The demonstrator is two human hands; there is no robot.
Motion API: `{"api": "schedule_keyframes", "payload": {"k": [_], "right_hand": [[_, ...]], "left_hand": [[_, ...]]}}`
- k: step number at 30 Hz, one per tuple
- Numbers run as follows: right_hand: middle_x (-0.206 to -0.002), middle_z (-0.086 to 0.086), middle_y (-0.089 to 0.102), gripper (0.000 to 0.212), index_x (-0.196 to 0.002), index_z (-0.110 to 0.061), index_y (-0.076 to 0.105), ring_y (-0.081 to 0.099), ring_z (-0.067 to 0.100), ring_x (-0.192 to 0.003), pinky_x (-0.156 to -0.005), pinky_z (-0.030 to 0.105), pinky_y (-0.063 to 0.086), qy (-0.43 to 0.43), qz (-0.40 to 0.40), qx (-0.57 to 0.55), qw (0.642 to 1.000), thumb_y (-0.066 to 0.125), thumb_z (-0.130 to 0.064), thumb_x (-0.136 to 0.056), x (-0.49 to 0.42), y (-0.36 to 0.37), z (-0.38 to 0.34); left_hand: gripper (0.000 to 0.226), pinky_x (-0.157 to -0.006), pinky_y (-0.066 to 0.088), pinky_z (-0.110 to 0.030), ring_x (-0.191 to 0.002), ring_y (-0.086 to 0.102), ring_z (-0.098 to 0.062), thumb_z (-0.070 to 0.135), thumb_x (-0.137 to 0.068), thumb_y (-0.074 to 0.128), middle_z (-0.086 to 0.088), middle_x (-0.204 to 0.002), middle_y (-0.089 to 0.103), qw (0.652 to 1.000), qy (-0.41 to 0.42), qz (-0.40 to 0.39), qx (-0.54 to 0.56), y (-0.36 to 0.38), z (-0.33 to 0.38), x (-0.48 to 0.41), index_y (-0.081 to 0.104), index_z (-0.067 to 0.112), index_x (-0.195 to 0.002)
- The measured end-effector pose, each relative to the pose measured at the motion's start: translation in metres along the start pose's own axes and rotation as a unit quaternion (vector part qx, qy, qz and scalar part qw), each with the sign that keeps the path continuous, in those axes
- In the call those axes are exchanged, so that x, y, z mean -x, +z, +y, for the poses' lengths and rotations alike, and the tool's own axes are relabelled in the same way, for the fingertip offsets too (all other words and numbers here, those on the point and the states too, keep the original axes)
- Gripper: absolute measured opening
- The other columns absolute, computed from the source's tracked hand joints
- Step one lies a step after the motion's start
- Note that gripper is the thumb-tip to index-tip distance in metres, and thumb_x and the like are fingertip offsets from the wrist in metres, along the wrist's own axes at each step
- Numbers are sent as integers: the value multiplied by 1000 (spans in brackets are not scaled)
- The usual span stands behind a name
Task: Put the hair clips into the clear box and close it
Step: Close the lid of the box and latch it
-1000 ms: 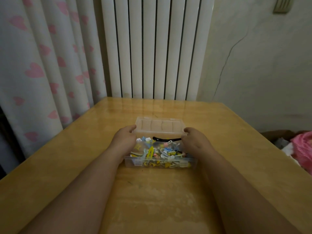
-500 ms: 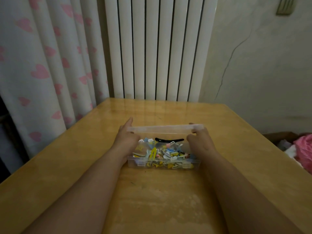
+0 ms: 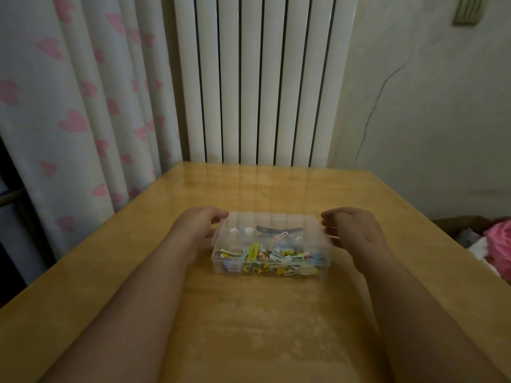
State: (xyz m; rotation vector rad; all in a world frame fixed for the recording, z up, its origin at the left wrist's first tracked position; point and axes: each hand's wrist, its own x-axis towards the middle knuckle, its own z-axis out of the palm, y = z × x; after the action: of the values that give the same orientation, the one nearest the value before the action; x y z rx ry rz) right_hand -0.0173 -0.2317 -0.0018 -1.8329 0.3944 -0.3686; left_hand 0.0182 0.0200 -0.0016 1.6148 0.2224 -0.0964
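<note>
Curtain: a white curtain [image 3: 69, 120] with pink hearts hangs at the far left, beside the bench.
Left hand: the left hand [image 3: 200, 226] rests against the left end of the clear box, fingers curled round its far corner. It touches the box and seems to steady it, not to clamp it.
Clear box: the clear box [image 3: 269, 244] sits flat on the bench [image 3: 262, 327], in the middle, between the two hands.
Lid: the lid [image 3: 272, 225] now lies down flat over the box. A second ago it stood upright at the back, and half a second ago both hands were swinging it forward.
Hair clips: the hair clips [image 3: 265, 257] lie inside, a jumble of yellow, blue and pink seen through the plastic, with a long dark one near the back.
Right hand: the right hand [image 3: 351, 228] has let go and hangs just beside the right end of the box, fingers loosely bent and apart, holding nothing.
Radiator: a white radiator [image 3: 262, 78] stands behind the bench.
Far right: something pink [image 3: 499, 244] lies off the bench edge; I cannot tell what it is.
Meaning for the task: no clips show loose on the bench and the lid is down, so the job looks nearly done. Whether the latch has caught I cannot tell; a press on the front edge would settle it.
</note>
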Motion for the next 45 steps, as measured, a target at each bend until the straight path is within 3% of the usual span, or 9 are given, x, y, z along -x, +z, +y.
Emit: {"api": "schedule_keyframes", "payload": {"k": [5,12,17,21,30,35,38,42,45], "right_hand": [[-96,7,64,20,-98,-11,68,58,24,-87,-80,44,55,28,-103,108,988,70,-24,-83,12,1,-11],[-139,14,49,70,-139,-16,49,52,26,-111,-87,33,44,37,-215,174,960,78,-17,-76,23,1,-16],[-143,8,48,60,-136,-25,53,49,26,-122,-88,29,43,-10,-208,252,945,76,-23,-80,27,1,-21],[-136,5,48,66,-138,-36,49,56,20,-100,-91,39,53,14,-249,278,928,77,-33,-78,30,-3,-24],[-140,4,50,76,-134,-38,52,58,23,-106,-89,37,52,-29,-233,332,913,86,-26,-67,34,1,-25],[-154,-6,24,95,-138,-39,38,49,23,-124,-95,38,46,-98,-251,475,838,88,-41,-58,40,7,-23],[-144,-5,34,94,-131,-38,35,58,24,-106,-79,36,51,-134,-231,531,804,89,-42,-55,40,16,-21],[-136,-8,46,77,-129,-43,40,59,22,-102,-72,32,46,-188,-191,564,781,82,-44,-64,39,15,-23],[-134,-9,52,55,-128,-47,47,56,20,-110,-77,32,45,-201,-153,510,822,69,-36,-79,37,10,-23]], "left_hand": [[48,-86,46,-34,-111,51,-21,25,-85,63,-3,-138,49,949,71,-71,-298,2,-2,6,53,32,-131],[57,-85,40,-27,-126,45,-20,34,-86,67,-1,-147,41,926,104,-132,-337,-3,-4,9,45,36,-139],[44,-94,39,-27,-131,43,-17,44,-84,68,5,-146,45,895,131,-149,-399,-9,-2,6,56,45,-126],[60,-106,37,-33,-132,41,-17,56,-74,71,8,-148,41,882,104,-190,-418,-15,-1,6,49,53,-129],[66,-100,36,-28,-134,38,-16,47,-69,80,9,-152,35,852,152,-156,-476,-14,3,15,51,49,-128],[88,-97,44,-35,-123,46,-17,57,-57,82,11,-147,30,758,201,-154,-602,1,-2,26,38,40,-130],[92,-85,49,-37,-109,53,-20,58,-54,83,8,-139,33,705,232,-127,-658,7,-5,27,32,36,-128],[73,-72,49,-33,-94,54,-16,51,-60,80,13,-129,41,714,274,-96,-637,3,-4,24,39,39,-119],[56,-79,50,-35,-96,54,-14,51,-63,78,13,-121,52,761,290,-52,-578,0,-4,19,48,41,-109]]}}
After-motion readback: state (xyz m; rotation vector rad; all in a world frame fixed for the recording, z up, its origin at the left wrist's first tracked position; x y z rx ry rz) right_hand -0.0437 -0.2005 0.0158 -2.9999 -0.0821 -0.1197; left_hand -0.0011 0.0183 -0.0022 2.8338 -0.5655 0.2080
